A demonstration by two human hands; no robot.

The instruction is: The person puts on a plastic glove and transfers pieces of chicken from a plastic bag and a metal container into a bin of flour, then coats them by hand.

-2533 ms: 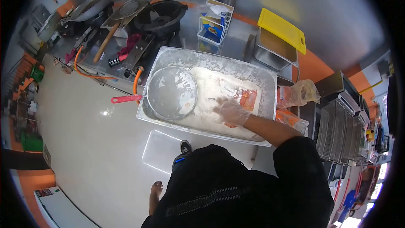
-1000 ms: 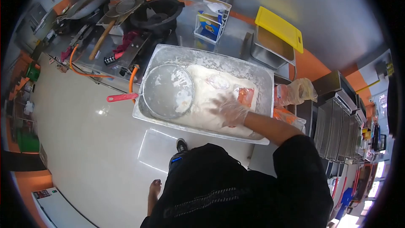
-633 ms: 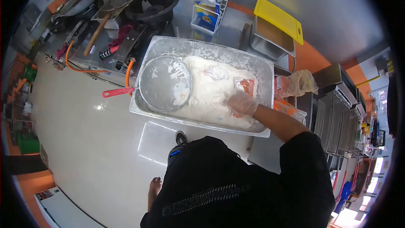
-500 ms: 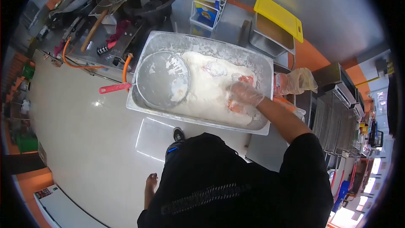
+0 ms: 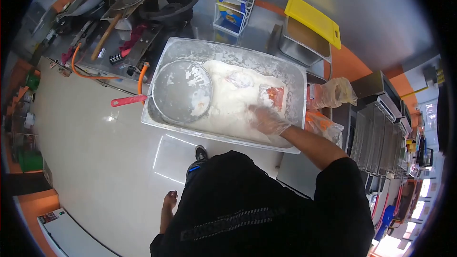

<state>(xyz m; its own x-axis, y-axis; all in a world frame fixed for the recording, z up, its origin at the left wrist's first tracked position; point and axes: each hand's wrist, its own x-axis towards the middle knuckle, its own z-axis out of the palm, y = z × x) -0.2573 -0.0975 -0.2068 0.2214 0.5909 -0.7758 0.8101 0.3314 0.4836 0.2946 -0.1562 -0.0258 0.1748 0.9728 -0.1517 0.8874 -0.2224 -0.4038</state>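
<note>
My right hand (image 5: 267, 120), in a clear plastic glove, is down at the white flour (image 5: 228, 107) in a large metal pan (image 5: 223, 139). Its fingers look stretched toward the left, partly blurred, with nothing visibly gripped. Just above it lies a flour-edged piece of raw orange-red meat (image 5: 275, 98). Another piece of meat (image 5: 240, 80), coated white, rests farther up in the flour. A round sieve (image 5: 183, 90) with a red handle sits over the pan's left end. My left hand (image 5: 170, 199) hangs bare beside my body, fingers curled in, away from the pan.
Right of the pan are plastic bags (image 5: 323, 126) with orange-red contents. Behind it stand a white rack (image 5: 235, 12) and a steel container (image 5: 302, 47) with a yellow lid (image 5: 314, 21). A black tub (image 5: 171, 4) and burner with orange hose (image 5: 74, 64) are at left.
My right hand has moved down and left, uncovering more of the upper raw meat piece. The lower orange-red piece seen before no longer shows. My left hand stays at my side.
</note>
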